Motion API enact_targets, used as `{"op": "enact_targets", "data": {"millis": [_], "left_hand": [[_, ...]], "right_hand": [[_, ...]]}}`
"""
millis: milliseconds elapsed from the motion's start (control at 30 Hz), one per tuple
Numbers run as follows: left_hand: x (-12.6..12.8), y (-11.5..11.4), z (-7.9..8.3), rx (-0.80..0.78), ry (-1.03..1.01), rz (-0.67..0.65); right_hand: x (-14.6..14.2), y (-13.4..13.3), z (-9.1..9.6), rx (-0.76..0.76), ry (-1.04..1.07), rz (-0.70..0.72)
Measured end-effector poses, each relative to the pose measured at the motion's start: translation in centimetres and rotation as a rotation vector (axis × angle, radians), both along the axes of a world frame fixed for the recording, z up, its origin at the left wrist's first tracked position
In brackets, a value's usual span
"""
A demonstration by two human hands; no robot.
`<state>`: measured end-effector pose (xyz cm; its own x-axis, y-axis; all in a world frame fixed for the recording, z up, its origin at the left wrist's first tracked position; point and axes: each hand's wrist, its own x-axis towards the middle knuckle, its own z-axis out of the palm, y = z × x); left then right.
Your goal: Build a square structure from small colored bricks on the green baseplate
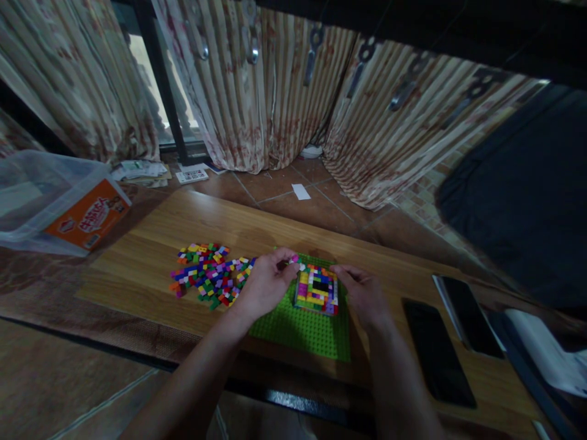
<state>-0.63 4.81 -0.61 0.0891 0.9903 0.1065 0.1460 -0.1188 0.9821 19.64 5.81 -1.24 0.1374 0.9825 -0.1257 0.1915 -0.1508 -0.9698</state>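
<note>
Green baseplate (302, 330) lies mid-desk (137, 269), with the square multicoloured brick wall (317, 288) standing on its far half. Your left hand (266, 284) pinches a small pale brick (296, 261) at the wall's far-left corner. Your right hand (362, 293) is loosely curled, gripping nothing, with its fingertips on the wall's right side. Square the brick over the studs before pressing, and brace with the right hand so the plate cannot slide left toward the loose pile (208, 275).
</note>
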Motion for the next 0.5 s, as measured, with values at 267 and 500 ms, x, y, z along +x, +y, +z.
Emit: {"op": "enact_targets", "data": {"millis": [267, 500], "left_hand": [[0.04, 0.07, -0.29, 0.006, 0.031, 0.012], [0.07, 0.03, -0.12, 0.014, 0.044, 0.011]], "right_hand": [[-0.31, 0.18, -0.18, -0.020, 0.010, 0.008], [-0.69, 0.30, -0.45, -0.019, 0.052, -0.044]]}}
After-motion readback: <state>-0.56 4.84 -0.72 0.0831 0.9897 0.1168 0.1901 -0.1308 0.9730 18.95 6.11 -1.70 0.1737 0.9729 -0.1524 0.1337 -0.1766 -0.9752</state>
